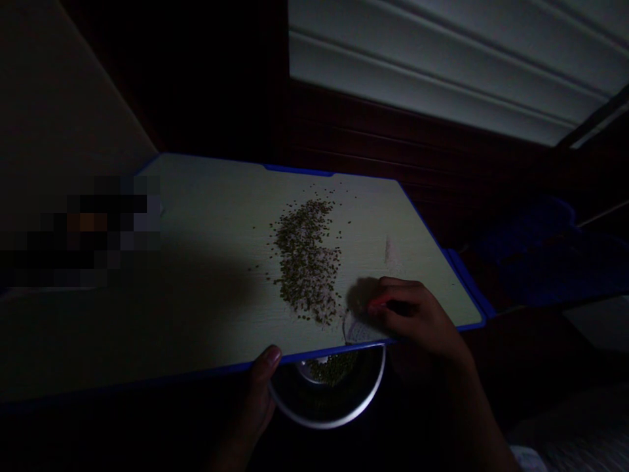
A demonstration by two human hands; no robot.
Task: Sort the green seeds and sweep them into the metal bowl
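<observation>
Small greenish seeds or beans [307,262] lie spread in a patch on a pale tabletop [211,216] with a blue edge. My left hand [260,393] has its thumb over the near blue edge; its other fingers are hidden below, beside a metal bowl [339,419]. That bowl sits under the edge, partly covered by the tabletop, with more green seeds [334,368] inside. My right hand [410,305] is closed low over the tabletop, right of the patch. A reddish bit shows at its fingertips, too dark to identify. Beside them is a faint round outline [358,326].
Pale dust [390,252] marks the tabletop beyond my right hand. Blue plastic items [540,255] stand in shadow at the right. Dark wood and white slatted panels [432,72] rise behind. A blurred-out patch covers the left side. The light is very dim.
</observation>
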